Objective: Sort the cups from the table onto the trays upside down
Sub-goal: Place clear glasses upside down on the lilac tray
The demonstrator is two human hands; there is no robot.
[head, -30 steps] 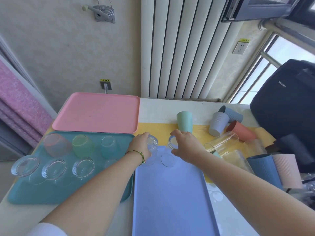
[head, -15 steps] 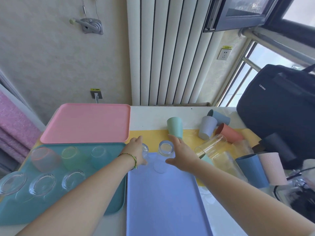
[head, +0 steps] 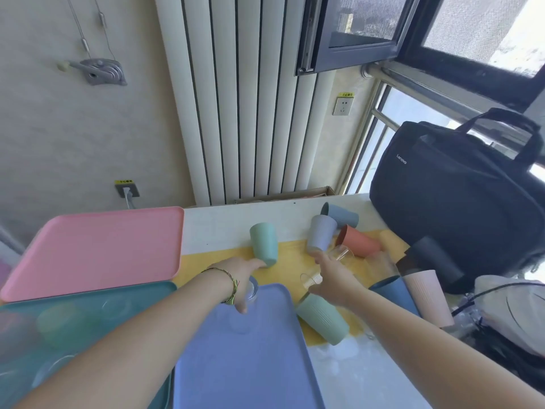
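Both bare forearms stretch forward from 6 o'clock, the left hand (head: 241, 276) with its braided wristband reaching toward 12, fingers (head: 259, 263) extended and thumb dropped low, the right hand (head: 333, 276) angled toward 1 o'clock with fingers loosely spread.

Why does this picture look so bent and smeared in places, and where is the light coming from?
Head view: the wide lens bows the radiator and tilts the walls; daylight from the window washes out its top right corner; the teal tray and its cups at lower left are smeared by motion blur; the clear glass by the right hand is hard to make out.
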